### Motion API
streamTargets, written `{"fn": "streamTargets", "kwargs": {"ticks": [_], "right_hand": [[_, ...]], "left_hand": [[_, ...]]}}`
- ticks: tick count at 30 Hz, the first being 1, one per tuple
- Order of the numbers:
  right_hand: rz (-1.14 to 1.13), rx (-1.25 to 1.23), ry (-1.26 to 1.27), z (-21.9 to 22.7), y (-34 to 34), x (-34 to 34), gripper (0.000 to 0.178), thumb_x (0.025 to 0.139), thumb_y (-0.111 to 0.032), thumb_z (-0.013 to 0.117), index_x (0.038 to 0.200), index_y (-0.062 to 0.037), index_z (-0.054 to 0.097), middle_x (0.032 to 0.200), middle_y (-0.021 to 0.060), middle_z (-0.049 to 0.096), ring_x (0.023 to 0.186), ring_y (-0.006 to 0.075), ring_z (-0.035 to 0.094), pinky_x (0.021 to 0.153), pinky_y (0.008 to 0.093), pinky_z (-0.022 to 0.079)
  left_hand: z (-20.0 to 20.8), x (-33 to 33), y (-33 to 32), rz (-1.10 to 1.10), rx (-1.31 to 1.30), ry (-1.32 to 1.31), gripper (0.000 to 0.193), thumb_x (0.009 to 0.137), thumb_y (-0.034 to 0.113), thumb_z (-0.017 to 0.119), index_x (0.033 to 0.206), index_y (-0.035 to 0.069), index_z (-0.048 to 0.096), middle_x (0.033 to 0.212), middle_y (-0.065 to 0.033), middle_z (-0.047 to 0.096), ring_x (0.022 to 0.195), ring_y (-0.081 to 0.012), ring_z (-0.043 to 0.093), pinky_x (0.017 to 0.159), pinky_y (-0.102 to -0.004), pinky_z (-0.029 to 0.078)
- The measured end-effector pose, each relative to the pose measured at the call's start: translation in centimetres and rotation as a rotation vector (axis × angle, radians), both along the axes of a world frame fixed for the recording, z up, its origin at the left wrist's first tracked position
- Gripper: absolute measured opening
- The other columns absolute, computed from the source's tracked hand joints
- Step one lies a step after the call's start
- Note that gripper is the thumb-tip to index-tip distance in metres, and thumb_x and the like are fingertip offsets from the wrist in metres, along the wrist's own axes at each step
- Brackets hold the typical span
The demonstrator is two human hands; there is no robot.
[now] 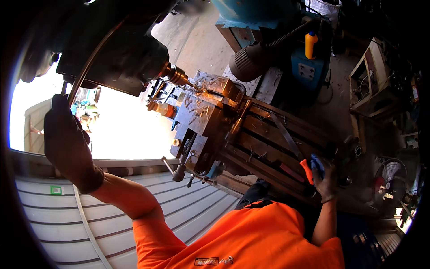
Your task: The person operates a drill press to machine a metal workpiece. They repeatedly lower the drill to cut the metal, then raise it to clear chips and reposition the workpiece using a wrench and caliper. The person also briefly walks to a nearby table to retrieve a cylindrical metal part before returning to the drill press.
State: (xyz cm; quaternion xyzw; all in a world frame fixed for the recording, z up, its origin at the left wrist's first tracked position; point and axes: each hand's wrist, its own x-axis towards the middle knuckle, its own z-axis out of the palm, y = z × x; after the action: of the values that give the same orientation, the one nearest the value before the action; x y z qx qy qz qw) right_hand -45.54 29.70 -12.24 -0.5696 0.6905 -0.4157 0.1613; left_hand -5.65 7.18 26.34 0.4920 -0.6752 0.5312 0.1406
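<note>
My left hand (pixel 70 141), in a dark glove, is raised at the far left. Its fingers are closed on a dark lever (pixel 64 87) beside the milling machine head (pixel 116 62). At the lower right, my gloved right hand (pixel 326 181) is closed around a crumpled blue rag (pixel 317 166). Right beside it is an orange handle (pixel 307 171), in line with a long flat metal blade (pixel 286 134); whether my fingers touch it I cannot tell. A chuck with a tool (pixel 177 75) meets a metal workpiece in the vise (pixel 197 119), which is strewn with metal chips.
The slotted machine table (pixel 264 139) runs right from the vise, with chips and a red bar on it. A work lamp (pixel 246 62) hangs above. Behind stands a yellow bottle (pixel 311 45) on a blue cabinet (pixel 307 69). A fan (pixel 392 177) stands far right.
</note>
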Motion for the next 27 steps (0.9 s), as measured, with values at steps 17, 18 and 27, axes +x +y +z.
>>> {"fn": "streamTargets", "kwargs": {"ticks": [17, 18, 27], "right_hand": [[0.084, 0.008, 0.121, -1.3, -0.3, -1.0, 0.036, 0.089, -0.009, 0.07, 0.121, 0.001, 0.057, 0.11, 0.0194, 0.066, 0.099, 0.037, 0.065, 0.088, 0.0469, 0.051], [0.088, 0.01, 0.134, -1.3, -0.3, -1.0, 0.037, 0.089, -0.009, 0.07, 0.122, 0.0007, 0.057, 0.11, 0.0195, 0.066, 0.099, 0.0372, 0.065, 0.088, 0.0471, 0.052], [0.103, 0.036, 0.065, 0.0, -1.4, -0.8, 0.031, 0.09, -0.009, 0.068, 0.118, 0.0013, 0.06, 0.106, 0.0194, 0.068, 0.095, 0.0363, 0.066, 0.084, 0.0462, 0.052]], "left_hand": [[-5.6, -1.3, 0.7, -0.22, 0.013, -0.095, 0.041, 0.097, -0.001, 0.057, 0.135, 0.012, 0.055, 0.097, -0.0059, 0.072, 0.075, -0.0193, 0.067, 0.059, -0.0287, 0.055], [-6.0, -1.1, 0.8, -0.203, 0.016, -0.059, 0.038, 0.097, -0.001, 0.057, 0.132, 0.013, 0.056, 0.096, -0.005, 0.071, 0.076, -0.019, 0.067, 0.059, -0.0286, 0.055], [-9.5, -6.1, 2.4, -0.06, 0.399, 0.651, 0.015, 0.097, 0.002, 0.052, 0.102, 0.01, 0.064, 0.082, -0.0032, 0.06, 0.058, -0.0127, 0.058, 0.051, -0.0288, 0.047]]}}
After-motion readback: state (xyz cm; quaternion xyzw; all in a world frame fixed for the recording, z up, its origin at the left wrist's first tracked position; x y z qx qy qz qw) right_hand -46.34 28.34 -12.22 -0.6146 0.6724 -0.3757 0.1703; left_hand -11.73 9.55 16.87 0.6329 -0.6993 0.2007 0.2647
